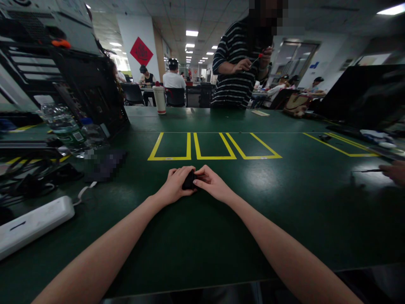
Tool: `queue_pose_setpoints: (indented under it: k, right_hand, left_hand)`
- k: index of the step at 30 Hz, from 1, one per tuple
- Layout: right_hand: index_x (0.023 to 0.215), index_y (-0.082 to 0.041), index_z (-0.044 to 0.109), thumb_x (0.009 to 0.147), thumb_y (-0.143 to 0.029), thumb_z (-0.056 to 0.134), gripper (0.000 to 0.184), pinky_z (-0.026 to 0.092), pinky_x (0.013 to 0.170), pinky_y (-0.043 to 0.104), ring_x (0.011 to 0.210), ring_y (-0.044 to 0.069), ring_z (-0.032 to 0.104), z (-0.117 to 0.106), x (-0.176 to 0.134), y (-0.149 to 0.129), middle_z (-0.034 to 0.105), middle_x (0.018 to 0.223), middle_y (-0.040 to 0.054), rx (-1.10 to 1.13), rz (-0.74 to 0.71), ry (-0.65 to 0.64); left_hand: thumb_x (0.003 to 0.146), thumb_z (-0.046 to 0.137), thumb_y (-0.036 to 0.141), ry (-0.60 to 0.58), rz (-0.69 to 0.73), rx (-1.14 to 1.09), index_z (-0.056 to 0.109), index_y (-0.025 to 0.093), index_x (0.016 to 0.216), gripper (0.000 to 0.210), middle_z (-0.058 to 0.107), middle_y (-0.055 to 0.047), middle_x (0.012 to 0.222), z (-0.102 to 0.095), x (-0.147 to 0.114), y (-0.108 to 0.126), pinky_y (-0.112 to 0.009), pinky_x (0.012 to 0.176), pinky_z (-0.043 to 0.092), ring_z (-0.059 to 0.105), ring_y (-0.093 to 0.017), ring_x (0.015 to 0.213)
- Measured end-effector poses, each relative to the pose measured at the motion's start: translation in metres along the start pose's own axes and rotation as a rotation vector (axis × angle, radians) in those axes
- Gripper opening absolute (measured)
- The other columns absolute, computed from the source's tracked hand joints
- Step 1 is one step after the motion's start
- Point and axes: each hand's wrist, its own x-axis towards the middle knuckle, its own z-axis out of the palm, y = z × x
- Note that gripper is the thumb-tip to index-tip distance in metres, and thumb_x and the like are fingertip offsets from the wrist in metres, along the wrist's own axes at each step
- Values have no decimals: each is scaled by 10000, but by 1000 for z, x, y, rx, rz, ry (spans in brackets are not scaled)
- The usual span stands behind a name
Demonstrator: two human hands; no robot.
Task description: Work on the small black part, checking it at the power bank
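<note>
Between my two hands is a small black block-like object (189, 180), low over the green table (196, 236). My left hand (177, 182) is wrapped round its left side, fingers over the top and thumb underneath. The fingers of my right hand (211, 182) pinch at its right edge. Much of the object is hidden by my fingers, so its kind does not show. Just beyond my hands, yellow tape outlines (216, 158) mark several frames on the table.
At left stand a black computer case (91, 93), water bottles (63, 126), cables (34, 177) and a white power strip (38, 223). A cup (160, 99) is at the far edge. A person (236, 63) stands opposite with a screwdriver. Another person's hand (395, 172) reaches in at right.
</note>
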Motion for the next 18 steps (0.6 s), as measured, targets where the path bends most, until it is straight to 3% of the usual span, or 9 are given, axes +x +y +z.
queue_pose_setpoints:
  k: [5,13,18]
  right_hand:
    - [1017,-222,455,774,-269,561,269,462,857,400,982,178,545,0,4,6,508,1055,30,-29,47,32]
    - [1001,-245,452,736,-211,610,310,432,908,417,1047,184,520,-5,-2,-1,509,1074,10,-24,30,-54]
    - [967,-231,467,788,-279,545,201,444,889,412,1019,181,531,-1,-2,-3,511,1047,13,-38,22,-7]
  left_hand:
    - [702,633,292,7,-5,1,314,249,1209,600,484,-62,1187,2,1,-1,-419,931,250,436,-255,1113]
    - [708,619,259,-1,-7,7,321,249,1200,575,481,-61,1184,1,1,0,-410,929,254,436,-253,1108]
    - [716,618,297,1,-4,-2,322,249,1201,570,482,-57,1178,1,1,0,-412,935,248,435,-248,1107]
